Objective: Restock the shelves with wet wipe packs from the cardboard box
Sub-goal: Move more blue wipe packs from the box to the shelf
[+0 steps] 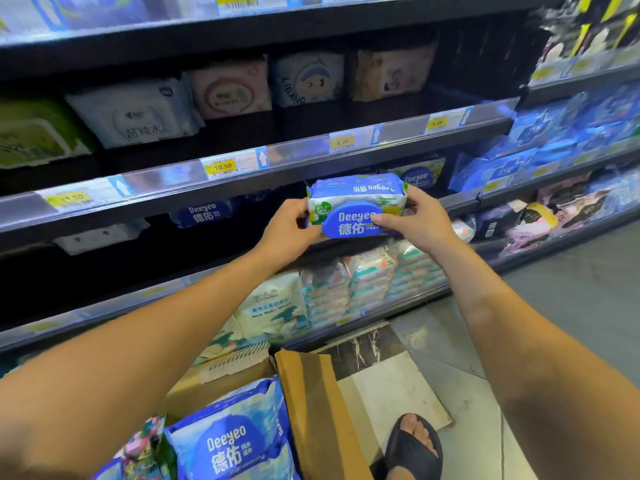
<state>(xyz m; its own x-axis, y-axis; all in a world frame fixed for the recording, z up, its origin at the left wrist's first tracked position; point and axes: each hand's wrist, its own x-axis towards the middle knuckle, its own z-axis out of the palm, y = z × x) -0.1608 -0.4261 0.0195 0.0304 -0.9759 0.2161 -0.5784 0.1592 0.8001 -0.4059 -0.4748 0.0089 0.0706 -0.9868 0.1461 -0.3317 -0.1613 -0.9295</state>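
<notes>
A blue and white Deeyeo wet wipe pack (pixel 356 202) is held up at the front edge of the middle shelf (pixel 242 188). My left hand (pixel 289 230) grips its left end and my right hand (pixel 415 221) grips its right end, thumb across the blue lid. Behind it on the shelf stands another Deeyeo pack (pixel 417 176), and one more (pixel 204 213) lies further left. The open cardboard box (pixel 311 403) sits on the floor below, with a large Deeyeo pack (pixel 232 441) inside.
The upper shelf carries assorted wipe packs (pixel 138 112) behind price tags (pixel 221 167). The lower shelf holds stacked wipe bundles (pixel 363 278). Blue packs (pixel 554 133) fill the shelving at the right. A foot in a black sandal (pixel 414 445) stands on the tiled floor beside the box.
</notes>
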